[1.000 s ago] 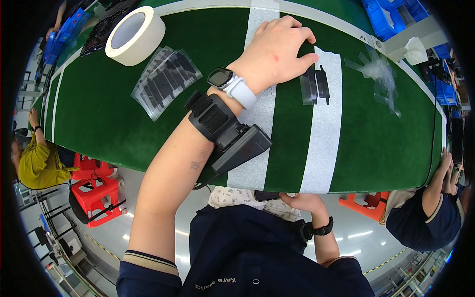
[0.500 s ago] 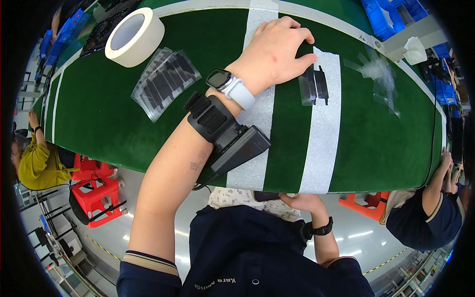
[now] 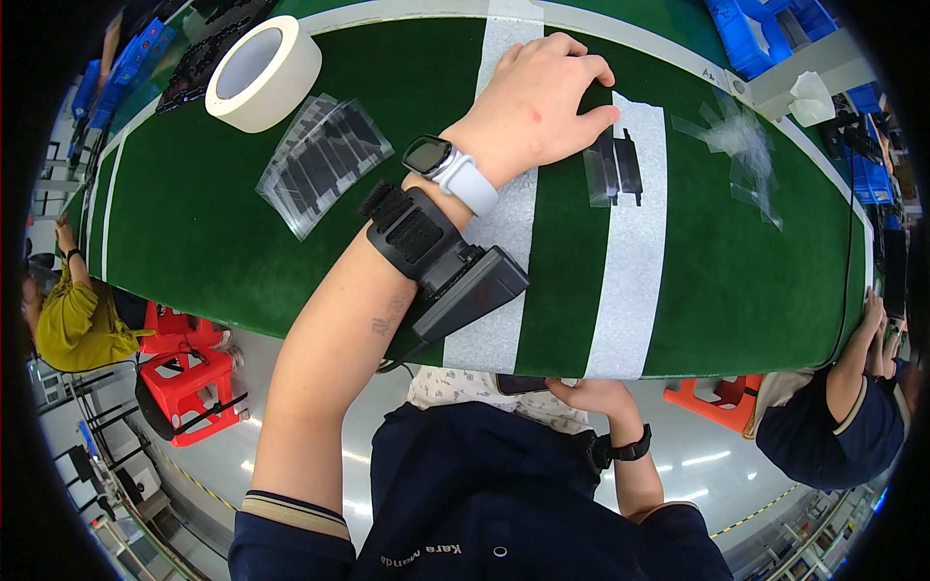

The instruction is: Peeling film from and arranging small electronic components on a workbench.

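My left hand (image 3: 544,102) rests on the green table, palm down, fingers slightly bent and thumb spread, with nothing visibly held. Its thumb reaches the top of a clear film piece with black strips (image 3: 612,167), which lies partly on a white tape band (image 3: 630,261). A watch (image 3: 450,172) and a black strapped device (image 3: 455,276) sit on that wrist and forearm. Below the table's near edge, my right hand (image 3: 593,395) is closed on a dark, flat, phone-like thing (image 3: 523,384) over my lap; the table edge partly hides it.
A large roll of cream tape (image 3: 300,82) stands at the far left, near a fan of clear films with black strips (image 3: 327,163). Clear film scraps (image 3: 744,150) lie to the right. Blue bins (image 3: 751,39) are beyond the table. Co-workers sit at both sides; red stools (image 3: 189,387) stand left.
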`<move>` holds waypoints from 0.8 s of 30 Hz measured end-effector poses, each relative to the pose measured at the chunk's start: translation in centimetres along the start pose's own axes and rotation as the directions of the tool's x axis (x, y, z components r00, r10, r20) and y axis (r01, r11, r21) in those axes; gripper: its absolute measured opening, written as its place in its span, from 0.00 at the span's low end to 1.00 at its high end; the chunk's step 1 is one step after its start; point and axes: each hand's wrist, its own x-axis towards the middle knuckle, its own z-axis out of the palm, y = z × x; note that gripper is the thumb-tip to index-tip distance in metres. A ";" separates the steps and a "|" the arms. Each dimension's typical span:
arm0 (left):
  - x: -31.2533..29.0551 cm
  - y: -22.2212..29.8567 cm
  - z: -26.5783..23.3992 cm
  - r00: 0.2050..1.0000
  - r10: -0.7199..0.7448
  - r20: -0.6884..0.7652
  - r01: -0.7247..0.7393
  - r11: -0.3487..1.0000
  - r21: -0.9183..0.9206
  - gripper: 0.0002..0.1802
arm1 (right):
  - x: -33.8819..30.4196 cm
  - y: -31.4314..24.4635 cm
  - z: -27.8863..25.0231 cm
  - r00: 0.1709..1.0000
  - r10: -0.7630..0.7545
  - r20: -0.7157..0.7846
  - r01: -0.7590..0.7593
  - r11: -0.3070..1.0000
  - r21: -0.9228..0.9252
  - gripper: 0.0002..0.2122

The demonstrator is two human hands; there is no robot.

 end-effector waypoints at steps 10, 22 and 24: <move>0.0 0.1 -0.1 1.000 -0.010 0.005 0.010 1.000 0.006 0.17 | 0.0 0.1 0.0 1.000 0.017 0.009 -0.017 1.000 0.013 0.14; 0.0 -0.1 0.0 1.000 0.005 -0.005 -0.005 1.000 -0.001 0.16 | 0.0 0.2 0.1 1.000 -0.023 -0.011 0.023 1.000 0.009 0.15; 0.0 -0.1 -0.1 1.000 0.003 0.000 -0.003 1.000 -0.001 0.16 | 0.2 0.0 0.1 0.999 -0.035 -0.018 0.035 0.999 0.010 0.15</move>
